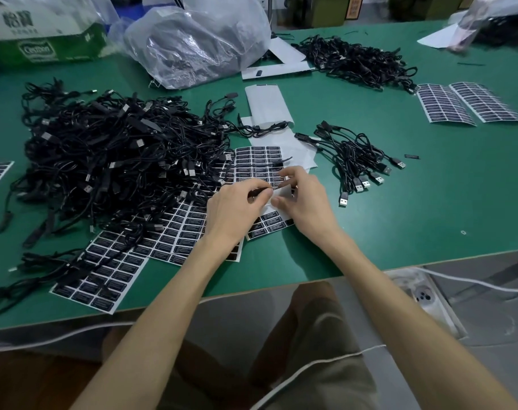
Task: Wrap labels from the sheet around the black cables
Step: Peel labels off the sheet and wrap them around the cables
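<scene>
Both forearms reach over the desk (399, 208). The left hand (235, 208) pinches a black cable (261, 189) above the label sheet (256, 159); the right hand (306, 199), fingers curled, pinches a label (281, 188).

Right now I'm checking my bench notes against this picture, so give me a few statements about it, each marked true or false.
1. The large pile of black cables lies to the person's left. True.
2. Both hands rest idle at the table edge. False: the left hand and right hand meet over a label sheet, the left pinching a cable and the right what looks like a label.
3. The table is green. True.
4. The small bundle of cables sits inside the plastic bag. False: it lies bare on the table, right of the hands; the plastic bag is at the far side.
</scene>
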A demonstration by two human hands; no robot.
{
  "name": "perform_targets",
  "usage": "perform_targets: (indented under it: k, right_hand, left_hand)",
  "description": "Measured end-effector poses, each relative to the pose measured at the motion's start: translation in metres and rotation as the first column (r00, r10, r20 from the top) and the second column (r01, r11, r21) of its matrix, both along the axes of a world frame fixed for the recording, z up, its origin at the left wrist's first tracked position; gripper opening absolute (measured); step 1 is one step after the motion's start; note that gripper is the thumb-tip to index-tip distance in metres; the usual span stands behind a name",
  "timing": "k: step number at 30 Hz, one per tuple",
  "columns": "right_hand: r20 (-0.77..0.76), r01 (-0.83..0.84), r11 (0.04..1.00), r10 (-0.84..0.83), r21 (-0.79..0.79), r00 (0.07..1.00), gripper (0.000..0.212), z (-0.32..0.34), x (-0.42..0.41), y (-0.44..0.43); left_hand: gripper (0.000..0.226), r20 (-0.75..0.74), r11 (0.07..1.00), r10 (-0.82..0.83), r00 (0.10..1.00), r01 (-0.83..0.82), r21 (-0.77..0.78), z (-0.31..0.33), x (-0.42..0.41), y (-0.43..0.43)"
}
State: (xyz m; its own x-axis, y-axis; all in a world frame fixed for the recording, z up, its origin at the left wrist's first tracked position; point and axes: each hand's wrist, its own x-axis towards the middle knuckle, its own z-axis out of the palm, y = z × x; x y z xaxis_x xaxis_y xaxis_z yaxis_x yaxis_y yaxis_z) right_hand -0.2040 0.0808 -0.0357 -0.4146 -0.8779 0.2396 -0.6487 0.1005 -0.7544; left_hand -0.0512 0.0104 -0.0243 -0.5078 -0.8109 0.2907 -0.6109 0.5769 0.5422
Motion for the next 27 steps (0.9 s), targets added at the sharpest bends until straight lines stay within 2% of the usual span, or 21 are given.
perform_targets:
  k: [4, 12, 27]
  right_hand:
    - [-0.011, -0.002, 1.0, 0.002, -0.009, 1.0, 0.042, -0.002, -0.002, 0.0]
    - [-0.013, -0.013, 0.999, 0.013, -0.034, 1.0, 0.039, -0.008, -0.004, -0.002]
    - [0.007, -0.029, 0.999, 0.03, -0.03, 1.0, 0.039, -0.013, -0.006, -0.004]
  left_hand:
    - [0.019, -0.007, 0.993, -0.023, 1.0, 0.024, 0.115, 0.007, -0.004, -0.006]
    - [0.016, 0.038, 0.966, -0.076, 0.996, 0.064, 0.249, 0.024, -0.012, -0.016]
    - [0.013, 0.01, 0.951, -0.123, 0.992, 0.115, 0.286, 0.024, -0.016, -0.023]
